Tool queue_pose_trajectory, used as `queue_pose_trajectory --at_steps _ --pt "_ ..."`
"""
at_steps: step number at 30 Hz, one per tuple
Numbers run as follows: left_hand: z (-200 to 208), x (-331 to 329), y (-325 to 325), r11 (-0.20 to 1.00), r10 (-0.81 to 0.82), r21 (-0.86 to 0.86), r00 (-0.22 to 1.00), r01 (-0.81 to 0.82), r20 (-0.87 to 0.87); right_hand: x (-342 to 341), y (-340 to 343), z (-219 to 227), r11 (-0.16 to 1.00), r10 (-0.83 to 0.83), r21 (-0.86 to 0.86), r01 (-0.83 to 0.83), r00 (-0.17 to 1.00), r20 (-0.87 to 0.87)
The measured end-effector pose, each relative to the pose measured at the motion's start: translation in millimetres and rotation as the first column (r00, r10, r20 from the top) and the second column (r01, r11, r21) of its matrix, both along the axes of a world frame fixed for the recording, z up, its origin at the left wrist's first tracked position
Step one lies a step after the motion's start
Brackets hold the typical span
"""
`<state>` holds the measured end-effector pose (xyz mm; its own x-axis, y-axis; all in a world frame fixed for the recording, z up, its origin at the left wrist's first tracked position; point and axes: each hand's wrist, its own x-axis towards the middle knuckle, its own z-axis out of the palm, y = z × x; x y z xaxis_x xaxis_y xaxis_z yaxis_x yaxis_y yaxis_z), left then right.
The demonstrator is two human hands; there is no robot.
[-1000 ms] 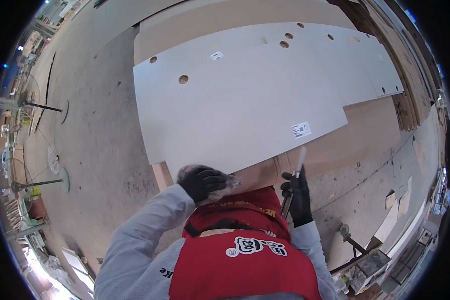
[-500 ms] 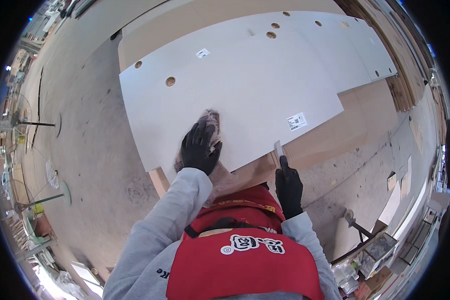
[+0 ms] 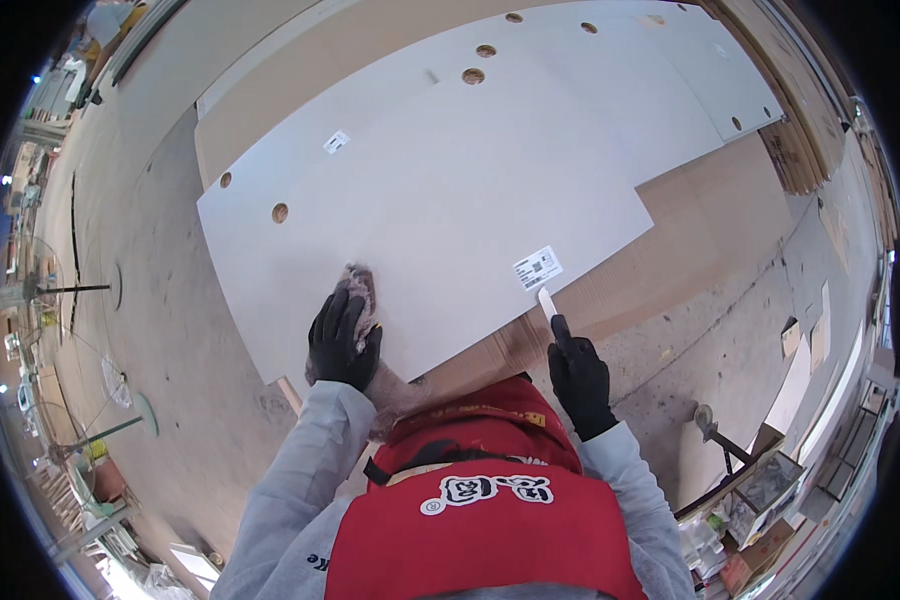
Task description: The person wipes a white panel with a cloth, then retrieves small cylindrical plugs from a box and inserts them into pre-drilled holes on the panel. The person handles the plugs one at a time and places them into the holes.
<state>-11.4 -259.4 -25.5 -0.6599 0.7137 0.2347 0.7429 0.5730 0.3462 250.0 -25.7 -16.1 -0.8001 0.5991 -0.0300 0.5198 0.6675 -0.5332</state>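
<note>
White panel (image 3: pixel 440 200), translucent wrap (image 3: pixel 393 390) in left hand (image 3: pixel 340 342), pale blade (image 3: pixel 547 304) in right hand (image 3: pixel 579 384)

We are in a workshop: we see a concrete floor (image 3: pixel 165 290), standing fans (image 3: pixel 148 415) at left and stacked brown sheets (image 3: pixel 802 162) far right.

Pale-grey holed panel (image 3: pixel 450 190) lay flat; crumpled pinkish rag (image 3: pixel 394 392) rested near-left; narrow blade (image 3: pixel 547 302) slanted beside white label (image 3: pixel 538 268).

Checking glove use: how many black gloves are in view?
2: one on the left hand, over plastic wrap on the panel; one on the right hand, holding a blade. Cluttered edges could hide more.
</note>
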Motion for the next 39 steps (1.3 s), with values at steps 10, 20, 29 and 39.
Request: queue_pose_trajectory --at_steps 10,20,29,39 --pt "-3 0 -1 0.998 0.002 -0.055 1.000 -0.003 -0.014 0 80 4 1.000 -0.009 -0.008 0.009 0.999 -0.035" --pt "5 0 24 0.996 -0.054 -0.068 0.997 0.050 -0.051 3 136 -1 0.989 -0.120 0.074 0.128 0.987 -0.111" --pt "18 18 179 0.882 -0.470 0.021 0.881 0.470 0.057 13 164 -7 0.919 -0.391 0.041 0.393 0.919 -0.044" --pt "-8 90 352 0.550 -0.826 0.217 0.564 0.807 -0.004 18 91 -3 0.256 -0.852 -0.878 0.404 0.523 -0.008"
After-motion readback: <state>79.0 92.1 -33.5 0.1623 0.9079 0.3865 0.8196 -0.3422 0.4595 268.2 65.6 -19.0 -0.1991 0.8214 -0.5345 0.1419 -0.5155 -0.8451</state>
